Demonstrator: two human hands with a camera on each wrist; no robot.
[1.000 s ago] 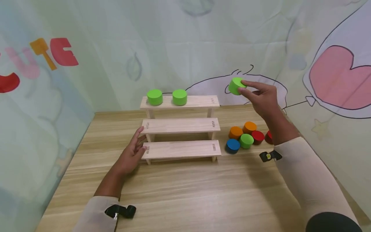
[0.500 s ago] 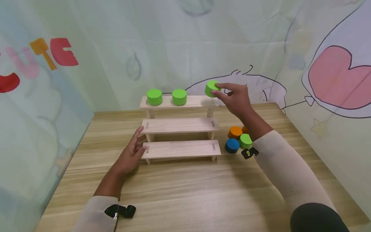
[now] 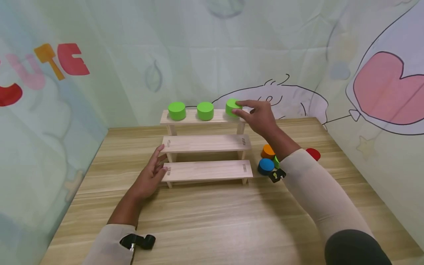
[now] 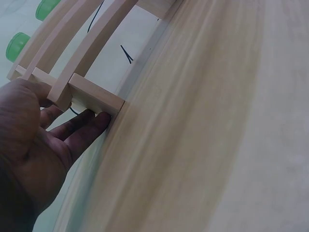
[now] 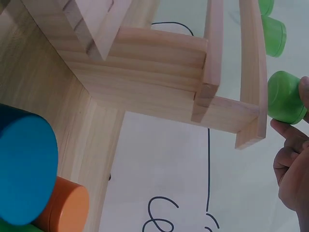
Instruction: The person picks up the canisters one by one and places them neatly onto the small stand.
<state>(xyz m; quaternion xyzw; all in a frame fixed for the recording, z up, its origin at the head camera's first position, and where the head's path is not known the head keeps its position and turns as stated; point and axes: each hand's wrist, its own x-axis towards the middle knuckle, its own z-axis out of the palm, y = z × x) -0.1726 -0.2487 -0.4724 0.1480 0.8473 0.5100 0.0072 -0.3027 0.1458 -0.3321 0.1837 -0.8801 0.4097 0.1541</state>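
A three-tier wooden stand (image 3: 207, 143) stands on the table. My left hand (image 3: 149, 180) holds its left end, thumb at the lowest step; in the left wrist view the fingertips (image 4: 104, 117) lie against the side panel below the step. My right hand (image 3: 260, 116) pinches a green cylinder block (image 3: 232, 107) between thumb and index finger, at the right part of the top step. In the right wrist view this green block (image 5: 285, 99) is at the top board; whether it bears on it is hard to tell. Two more green blocks, left (image 3: 177, 111) and middle (image 3: 205, 111), sit on that step.
Right of the stand lie a blue block (image 3: 265, 166), an orange block (image 3: 267, 151), a partly hidden green block (image 3: 276, 162) and a red block (image 3: 313, 154). The right forearm covers part of this group. A printed cloth (image 3: 185, 55) hangs behind the table (image 3: 212, 221).
My right hand has carried the green block leftward, then down to the top step, in line with the other two. The left hand and the stand have stayed put.
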